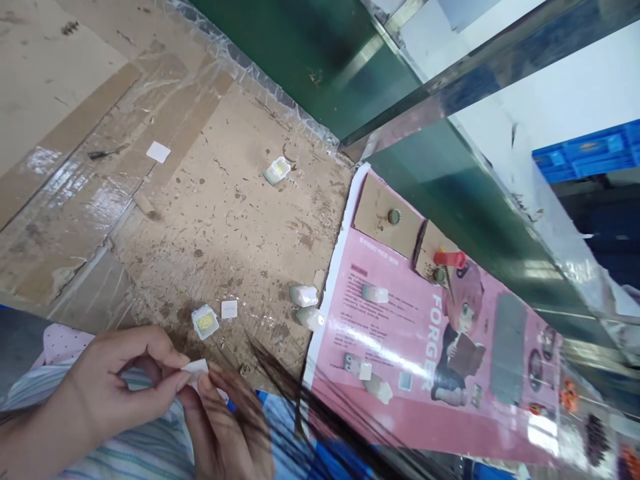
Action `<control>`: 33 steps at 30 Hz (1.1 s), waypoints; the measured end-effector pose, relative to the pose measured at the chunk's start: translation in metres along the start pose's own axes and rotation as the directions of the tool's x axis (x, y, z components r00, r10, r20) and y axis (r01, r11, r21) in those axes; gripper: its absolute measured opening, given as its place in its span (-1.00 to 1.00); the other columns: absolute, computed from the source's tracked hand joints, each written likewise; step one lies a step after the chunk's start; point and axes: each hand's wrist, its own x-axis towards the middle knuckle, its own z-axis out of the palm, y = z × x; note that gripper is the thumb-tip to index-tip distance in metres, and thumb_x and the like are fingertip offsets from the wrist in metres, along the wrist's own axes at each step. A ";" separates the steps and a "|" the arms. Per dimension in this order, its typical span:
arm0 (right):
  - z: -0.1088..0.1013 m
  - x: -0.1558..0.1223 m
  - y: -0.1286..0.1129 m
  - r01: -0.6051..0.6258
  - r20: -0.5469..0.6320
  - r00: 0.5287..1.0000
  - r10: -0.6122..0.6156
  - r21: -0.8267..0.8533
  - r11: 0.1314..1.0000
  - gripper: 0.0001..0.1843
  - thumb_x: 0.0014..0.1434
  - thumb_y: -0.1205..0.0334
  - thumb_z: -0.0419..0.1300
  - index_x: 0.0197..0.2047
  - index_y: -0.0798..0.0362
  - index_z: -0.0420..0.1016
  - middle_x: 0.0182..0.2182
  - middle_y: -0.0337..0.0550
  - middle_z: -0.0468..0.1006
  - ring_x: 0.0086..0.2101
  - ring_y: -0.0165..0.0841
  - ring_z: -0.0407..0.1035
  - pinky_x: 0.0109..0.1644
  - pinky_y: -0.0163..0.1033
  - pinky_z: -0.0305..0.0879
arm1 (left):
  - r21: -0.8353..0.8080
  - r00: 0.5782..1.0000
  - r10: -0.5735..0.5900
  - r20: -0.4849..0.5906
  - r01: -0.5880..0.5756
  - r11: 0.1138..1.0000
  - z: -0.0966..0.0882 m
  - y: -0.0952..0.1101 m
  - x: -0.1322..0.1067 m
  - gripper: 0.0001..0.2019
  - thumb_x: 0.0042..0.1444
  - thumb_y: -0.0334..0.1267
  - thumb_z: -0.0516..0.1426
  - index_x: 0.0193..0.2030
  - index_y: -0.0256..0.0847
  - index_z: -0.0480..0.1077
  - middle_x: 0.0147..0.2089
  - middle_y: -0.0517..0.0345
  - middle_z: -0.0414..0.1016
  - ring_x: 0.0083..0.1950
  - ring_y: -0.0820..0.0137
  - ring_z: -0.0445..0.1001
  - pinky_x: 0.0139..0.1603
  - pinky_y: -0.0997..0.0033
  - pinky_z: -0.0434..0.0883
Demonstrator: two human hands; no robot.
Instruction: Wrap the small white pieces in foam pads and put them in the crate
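My left hand (115, 387) and my right hand (225, 427) meet at the bottom of the view. Both pinch one small white piece (196, 366) between thumb and fingers. Just above them, on the worn cardboard worktop (225, 200), lie a small white packet with a yellow middle (205, 321) and a plain white square (229, 309). Two small clear-white packets (304, 295) (310, 317) lie to the right, near the edge of a pink printed sheet (400, 347). Strands of dark hair hang in front of my right hand.
Another yellow-centred packet (277, 171) and a white square (158, 152) lie farther back on the taped cardboard. The pink sheet carries small packets, a red clip (450, 259) and cardboard scraps. A green metal frame (440, 180) runs diagonally on the right; blue crates (590, 157) stand beyond.
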 end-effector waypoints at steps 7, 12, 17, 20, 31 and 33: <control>0.003 0.013 0.003 -0.057 -0.101 0.993 0.066 0.087 0.995 -0.69 0.25 0.52 0.34 0.00 0.01 0.68 -0.23 -0.13 0.74 -0.19 -0.30 0.67 -0.06 -0.28 0.67 | 0.151 0.931 0.357 0.078 -0.365 0.919 -0.008 0.012 0.016 -0.90 0.37 -0.32 0.18 -0.12 -0.02 0.50 -0.27 0.27 0.64 -0.27 0.45 0.65 -0.22 0.61 0.60; 0.007 0.026 0.006 -0.181 -0.147 0.969 0.198 0.122 0.976 -0.64 0.26 0.45 0.34 0.06 -0.10 0.66 -0.21 -0.12 0.69 -0.21 -0.24 0.66 -0.18 -0.20 0.69 | 0.590 0.799 0.592 0.104 -0.529 0.610 -0.008 0.010 0.036 -0.68 0.35 -0.42 0.17 0.20 -0.12 0.40 0.11 0.09 0.62 0.22 0.20 0.51 0.30 0.20 0.38; 0.012 0.036 0.001 -0.125 -0.088 0.988 0.128 0.038 0.991 -0.68 0.24 0.47 0.36 0.01 -0.06 0.66 -0.27 -0.13 0.73 -0.26 -0.23 0.68 -0.19 -0.19 0.70 | 0.661 0.852 0.476 0.217 -0.487 0.571 -0.011 0.002 0.045 -0.75 0.49 -0.25 0.04 0.24 -0.07 0.33 0.14 0.11 0.62 0.21 0.21 0.55 0.20 0.18 0.33; 0.018 0.039 -0.005 -0.061 -0.084 0.995 0.056 -0.058 0.996 -0.79 0.29 0.46 0.33 -0.05 0.02 0.67 -0.30 -0.11 0.75 -0.27 -0.27 0.69 -0.18 -0.25 0.70 | 0.629 0.862 0.463 0.208 -0.480 0.611 -0.014 0.001 0.046 -0.74 0.44 -0.26 0.08 0.22 -0.05 0.35 0.14 0.15 0.61 0.19 0.24 0.55 0.20 0.23 0.32; 0.018 0.041 -0.007 -0.080 -0.022 0.997 0.077 -0.159 0.984 -0.84 0.40 0.40 0.26 -0.03 0.04 0.66 -0.27 -0.07 0.76 -0.23 -0.31 0.68 -0.14 -0.28 0.69 | 0.601 0.877 0.444 0.183 -0.457 0.656 -0.011 0.001 0.045 -0.75 0.41 -0.24 0.07 0.18 0.03 0.36 0.12 0.18 0.65 0.19 0.23 0.59 0.19 0.17 0.35; 0.018 0.041 -0.007 -0.060 -0.016 0.998 0.059 -0.161 0.985 -0.84 0.40 0.40 0.27 -0.03 0.07 0.66 -0.25 -0.05 0.75 -0.21 -0.31 0.66 -0.12 -0.29 0.68 | 0.602 0.873 0.455 0.172 -0.459 0.653 -0.011 0.002 0.046 -0.78 0.42 -0.23 0.07 0.16 0.05 0.36 0.09 0.21 0.66 0.17 0.25 0.60 0.18 0.18 0.36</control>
